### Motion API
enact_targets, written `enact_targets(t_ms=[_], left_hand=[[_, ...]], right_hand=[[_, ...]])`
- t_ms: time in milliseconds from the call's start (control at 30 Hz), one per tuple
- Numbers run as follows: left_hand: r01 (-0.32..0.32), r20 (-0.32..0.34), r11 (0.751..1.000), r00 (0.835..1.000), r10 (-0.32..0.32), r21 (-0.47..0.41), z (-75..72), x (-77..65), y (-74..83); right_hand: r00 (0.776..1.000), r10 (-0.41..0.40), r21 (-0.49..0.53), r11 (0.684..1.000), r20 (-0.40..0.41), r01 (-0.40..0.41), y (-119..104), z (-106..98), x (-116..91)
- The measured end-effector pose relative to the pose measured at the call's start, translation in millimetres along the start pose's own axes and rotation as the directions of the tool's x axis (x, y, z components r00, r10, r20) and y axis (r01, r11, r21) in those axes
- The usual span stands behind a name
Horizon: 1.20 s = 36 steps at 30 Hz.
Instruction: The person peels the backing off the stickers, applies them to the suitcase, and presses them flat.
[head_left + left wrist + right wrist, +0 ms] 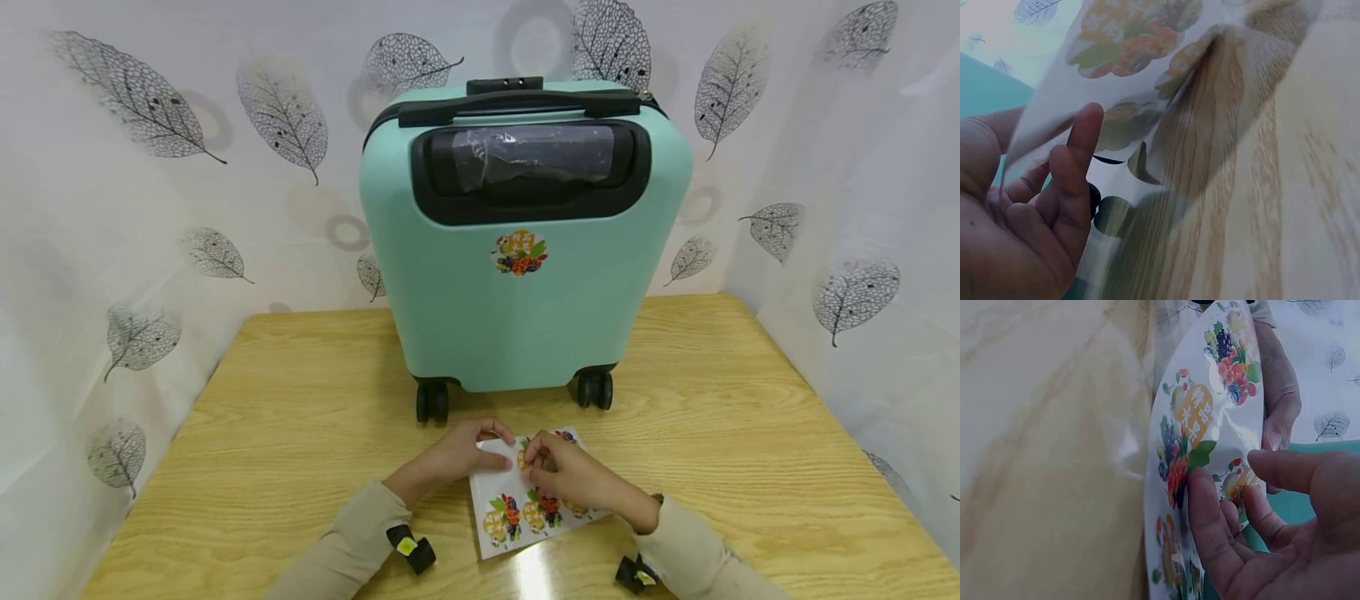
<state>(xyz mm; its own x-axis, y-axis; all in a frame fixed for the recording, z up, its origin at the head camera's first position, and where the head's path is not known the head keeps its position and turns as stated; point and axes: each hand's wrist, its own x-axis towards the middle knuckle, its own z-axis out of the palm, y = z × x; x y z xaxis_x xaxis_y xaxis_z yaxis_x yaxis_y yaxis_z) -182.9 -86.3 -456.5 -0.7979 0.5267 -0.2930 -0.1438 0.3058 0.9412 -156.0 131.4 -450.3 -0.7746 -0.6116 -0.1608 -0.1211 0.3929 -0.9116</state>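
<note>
A white sheet of fruit stickers is tilted above the table, in front of the suitcase. My left hand holds its upper left part, thumb on the printed face and fingers behind. The left wrist view shows those fingers curled behind the see-through sheet. Over the sheet's middle, my right hand has its fingers bent. In the right wrist view its thumb and a fingertip pinch at a round fruit sticker on the sheet, another finger touching the face beside a larger sticker.
A mint green suitcase stands upright on the wooden table, black wheels towards me. One fruit sticker is on its front, below the black handle recess. A leaf-patterned cloth hangs behind and at both sides.
</note>
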Motion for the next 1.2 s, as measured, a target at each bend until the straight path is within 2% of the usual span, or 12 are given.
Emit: enact_targets(t_ms=[133,233,600,933,1200], left_hand=[[0.011,0.025,0.998,1.000,-0.010,-0.060,0.3,-0.7,0.7],[0.007,0.031,0.997,0.999,-0.004,-0.074,0.4,-0.4,-0.4],[-0.006,0.041,0.998,0.999,0.009,-0.070,3.6,1.9,-1.2],[-0.043,0.051,0.998,0.998,0.045,-0.042,4.4,0.7,1.4],[-0.057,0.054,0.998,0.997,0.058,-0.019,5.7,0.3,2.5]], right_hand=[[1.000,0.002,-0.014,1.000,-0.007,-0.003,-1.1,1.0,0.3],[1.000,0.007,-0.024,1.000,-0.011,-0.007,-1.2,1.2,0.3],[1.000,-0.002,-0.038,0.999,-0.007,0.002,-4.1,0.0,0.0],[1.000,0.001,-0.040,0.999,0.001,-0.001,-3.4,1.8,3.3],[1.000,0.028,-0.043,0.999,0.002,-0.028,-5.7,2.6,2.3]])
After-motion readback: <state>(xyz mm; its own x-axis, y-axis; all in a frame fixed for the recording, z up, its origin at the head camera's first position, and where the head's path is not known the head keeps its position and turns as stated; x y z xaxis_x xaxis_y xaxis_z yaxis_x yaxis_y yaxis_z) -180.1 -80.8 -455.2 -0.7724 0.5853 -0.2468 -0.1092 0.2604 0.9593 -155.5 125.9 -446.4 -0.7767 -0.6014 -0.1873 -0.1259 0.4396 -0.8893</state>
